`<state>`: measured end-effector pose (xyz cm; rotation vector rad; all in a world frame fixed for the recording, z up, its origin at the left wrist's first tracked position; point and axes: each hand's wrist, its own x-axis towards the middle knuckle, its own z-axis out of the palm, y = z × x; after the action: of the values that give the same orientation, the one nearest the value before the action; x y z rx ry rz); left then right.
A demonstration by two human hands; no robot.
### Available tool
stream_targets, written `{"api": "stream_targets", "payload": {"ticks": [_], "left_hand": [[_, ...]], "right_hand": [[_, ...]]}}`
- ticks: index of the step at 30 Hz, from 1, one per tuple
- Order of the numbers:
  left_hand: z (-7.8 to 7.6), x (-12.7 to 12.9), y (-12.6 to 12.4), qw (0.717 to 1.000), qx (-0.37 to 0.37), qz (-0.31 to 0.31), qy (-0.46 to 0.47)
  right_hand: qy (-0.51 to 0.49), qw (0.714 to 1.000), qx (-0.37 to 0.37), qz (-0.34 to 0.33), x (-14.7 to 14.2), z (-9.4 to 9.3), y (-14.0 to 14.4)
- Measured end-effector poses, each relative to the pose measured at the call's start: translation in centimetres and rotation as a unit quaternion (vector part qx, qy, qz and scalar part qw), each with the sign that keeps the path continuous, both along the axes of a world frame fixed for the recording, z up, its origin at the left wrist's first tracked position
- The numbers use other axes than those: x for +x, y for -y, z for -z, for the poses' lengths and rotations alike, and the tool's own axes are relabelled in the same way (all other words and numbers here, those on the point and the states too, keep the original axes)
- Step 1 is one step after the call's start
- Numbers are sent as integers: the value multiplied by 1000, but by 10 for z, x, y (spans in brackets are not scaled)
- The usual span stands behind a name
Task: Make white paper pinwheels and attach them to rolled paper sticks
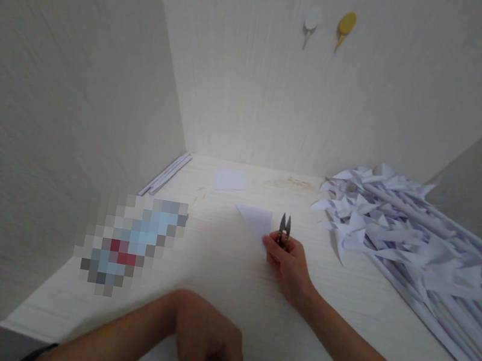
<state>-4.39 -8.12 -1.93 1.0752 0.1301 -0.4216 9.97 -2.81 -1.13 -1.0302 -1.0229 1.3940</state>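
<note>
My left hand rests loosely curled, holding nothing, nearest the camera. Beyond it, my right hand grips small metal thread snips beside a white paper triangle; I judge cutting is underway, needing the blades aligned on the paper.

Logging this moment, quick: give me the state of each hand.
Left hand: low at the table's near edge, fingers curled downward, whether it holds anything cannot be told.
Right hand: closed on small snips, beside a white paper piece.

A heap of folded white paper pieces covers the bench's right side. A small white square lies near its back edge; paper strips line the back-left corner.
</note>
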Motion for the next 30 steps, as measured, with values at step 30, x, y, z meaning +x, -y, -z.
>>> {"api": "stream_targets", "payload": {"ticks": [30], "left_hand": [[-4, 34, -81, 742, 197, -640, 27]], "right_hand": [[138, 987, 78, 26, 29, 6, -8]]}}
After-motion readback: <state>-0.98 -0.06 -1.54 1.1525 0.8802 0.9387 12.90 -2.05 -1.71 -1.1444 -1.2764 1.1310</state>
